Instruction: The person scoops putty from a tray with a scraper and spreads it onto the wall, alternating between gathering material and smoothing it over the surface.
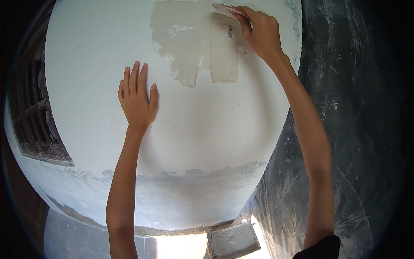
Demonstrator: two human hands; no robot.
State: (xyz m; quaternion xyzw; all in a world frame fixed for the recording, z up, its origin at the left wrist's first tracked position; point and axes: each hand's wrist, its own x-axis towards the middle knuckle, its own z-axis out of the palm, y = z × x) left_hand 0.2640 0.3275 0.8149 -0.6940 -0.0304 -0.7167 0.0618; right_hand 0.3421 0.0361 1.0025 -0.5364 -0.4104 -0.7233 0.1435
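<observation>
My right hand [263, 32] is closed around a putty knife [228, 9] with a reddish handle, raised near the top of a white wall [194, 121]. Its blade lies at the upper edge of a patch of damp greyish putty [183, 43]. A straight-edged strip of the same putty [223, 64] runs down below the blade, with a small dark spot [230, 32] in it. My left hand [138, 101] rests flat on the wall, left of the patch, fingers stretched out and holding nothing.
Below the wall, a rectangular tray of putty [233, 241] sits on the floor. At left is a dark wooden window frame with bars [36, 108]. Dark, paint-spattered plastic sheeting [340, 108] hangs along the right. The wall's lower band [194, 194] is grey and rough.
</observation>
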